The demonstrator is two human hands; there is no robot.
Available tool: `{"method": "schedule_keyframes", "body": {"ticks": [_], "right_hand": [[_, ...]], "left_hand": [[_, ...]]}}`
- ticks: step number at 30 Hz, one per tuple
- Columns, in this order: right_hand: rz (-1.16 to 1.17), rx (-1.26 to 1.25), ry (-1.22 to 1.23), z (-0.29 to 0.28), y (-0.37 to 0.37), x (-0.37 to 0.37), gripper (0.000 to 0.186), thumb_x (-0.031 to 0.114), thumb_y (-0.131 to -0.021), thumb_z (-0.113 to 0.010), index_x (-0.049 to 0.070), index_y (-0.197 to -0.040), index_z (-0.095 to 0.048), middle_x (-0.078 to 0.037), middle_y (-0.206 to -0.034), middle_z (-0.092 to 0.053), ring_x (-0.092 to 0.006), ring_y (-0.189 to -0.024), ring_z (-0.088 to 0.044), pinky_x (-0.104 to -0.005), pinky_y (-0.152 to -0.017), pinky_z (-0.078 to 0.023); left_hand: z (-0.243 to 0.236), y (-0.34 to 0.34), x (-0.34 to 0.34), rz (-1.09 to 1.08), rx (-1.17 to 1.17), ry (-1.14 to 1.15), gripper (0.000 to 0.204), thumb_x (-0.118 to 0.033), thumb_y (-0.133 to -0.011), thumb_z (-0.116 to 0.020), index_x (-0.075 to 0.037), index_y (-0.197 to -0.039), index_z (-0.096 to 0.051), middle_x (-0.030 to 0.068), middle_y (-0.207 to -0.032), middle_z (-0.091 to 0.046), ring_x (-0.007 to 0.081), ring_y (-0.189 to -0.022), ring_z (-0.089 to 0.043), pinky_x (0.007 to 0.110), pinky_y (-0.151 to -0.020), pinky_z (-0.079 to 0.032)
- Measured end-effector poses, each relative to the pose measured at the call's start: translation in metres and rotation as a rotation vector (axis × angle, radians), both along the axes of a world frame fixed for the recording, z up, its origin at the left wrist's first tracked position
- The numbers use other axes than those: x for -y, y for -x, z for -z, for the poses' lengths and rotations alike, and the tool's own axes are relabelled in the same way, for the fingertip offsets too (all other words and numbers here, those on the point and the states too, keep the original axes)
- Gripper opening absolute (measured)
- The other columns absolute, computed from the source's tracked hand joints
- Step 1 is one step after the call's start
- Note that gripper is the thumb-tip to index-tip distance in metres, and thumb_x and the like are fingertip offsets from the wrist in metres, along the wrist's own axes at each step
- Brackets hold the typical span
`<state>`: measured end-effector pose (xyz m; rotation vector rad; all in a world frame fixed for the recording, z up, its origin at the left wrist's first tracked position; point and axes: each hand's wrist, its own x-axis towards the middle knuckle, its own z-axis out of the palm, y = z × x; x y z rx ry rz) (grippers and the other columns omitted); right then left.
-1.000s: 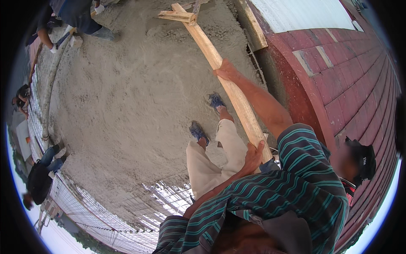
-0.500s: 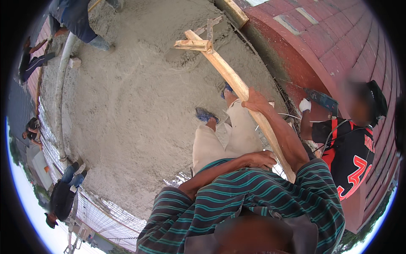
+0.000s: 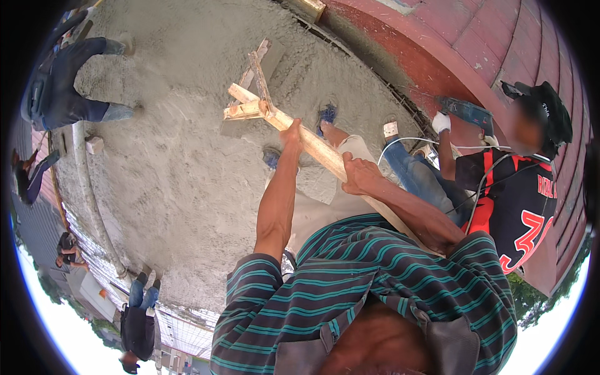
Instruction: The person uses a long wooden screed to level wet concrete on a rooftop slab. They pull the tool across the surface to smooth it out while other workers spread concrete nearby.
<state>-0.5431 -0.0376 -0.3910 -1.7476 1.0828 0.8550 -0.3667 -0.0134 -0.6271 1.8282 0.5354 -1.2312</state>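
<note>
Concrete slab: wet, grey, uneven, fills the middle of the view; dull red panelled roof curves along the upper right.
Tool: long pale timber pole, short raw-wood crosspieces at its head, flat greyish board by them. Head is out over the slab; shaft slants back, down and right, toward the person's torso.
Left hand: grasping the pole near its head, fingers closed round it just short of the crosspieces.
Left arm: bare forearm runs nearly straight up the view, leaning slightly right; reaching well forward.
Right hand: grasping the pole farther back, back of the hand up, fingers curled over the wood. Bare stretch of pole between the two hands.
Right arm: forearm slants up and left, close along the rear shaft and partly covering it; elbow out to the right.
Shirt: dark grey with teal stripes, short sleeves.
Blue shoe: on the slab, to the right of the left hand.
Co-worker: at right, black-and-red jersey, white glove at a blue-grey power drill.
</note>
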Motion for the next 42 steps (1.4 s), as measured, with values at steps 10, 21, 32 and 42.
{"method": "schedule_keyframes", "body": {"ticks": [10,21,32,42], "right_hand": [[-0.044,0.324,0.140,0.114,-0.176,-0.064,0.061,0.010,-0.075,-0.070,-0.011,-0.126,-0.044,-0.021,-0.104,-0.064,-0.0315,-0.104,-0.064,-0.0440,-0.081,-0.053],[-0.089,0.192,0.082,0.198,-0.093,0.019,0.050,0.019,-0.072,-0.077,-0.003,-0.111,-0.053,-0.022,-0.106,-0.066,-0.0337,-0.106,-0.066,-0.0444,-0.086,-0.055],[0.046,0.035,0.087,0.144,0.060,0.046,0.058,0.016,-0.067,-0.083,-0.001,-0.114,-0.053,-0.021,-0.105,-0.066,-0.0326,-0.101,-0.069,-0.0397,-0.083,-0.058],[0.083,-0.086,0.154,0.054,0.116,0.029,0.059,0.021,-0.071,-0.081,-0.004,-0.115,-0.050,-0.023,-0.103,-0.066,-0.0355,-0.096,-0.070,-0.0412,-0.081,-0.058]], "left_hand": [[0.074,-0.250,-0.081,0.010,0.141,-0.065,0.075,-0.028,-0.081,-0.076,0.012,-0.134,-0.042,0.0235,-0.120,-0.058,0.0361,-0.102,-0.065,0.048,-0.088,-0.058],[0.119,-0.135,-0.012,0.135,0.377,-0.469,0.091,-0.029,-0.070,-0.081,0.010,-0.136,-0.030,0.0257,-0.124,-0.059,0.0364,-0.111,-0.063,0.043,-0.094,-0.053],[0.066,0.030,0.047,0.171,0.232,-0.465,0.085,-0.023,-0.073,-0.079,0.011,-0.138,-0.035,0.0275,-0.131,-0.055,0.0379,-0.110,-0.063,0.045,-0.092,-0.055],[0.004,0.115,0.056,0.388,0.149,-0.450,0.088,-0.019,-0.072,-0.079,0.010,-0.138,-0.029,0.0266,-0.127,-0.055,0.0381,-0.112,-0.061,0.044,-0.092,-0.055]]}}
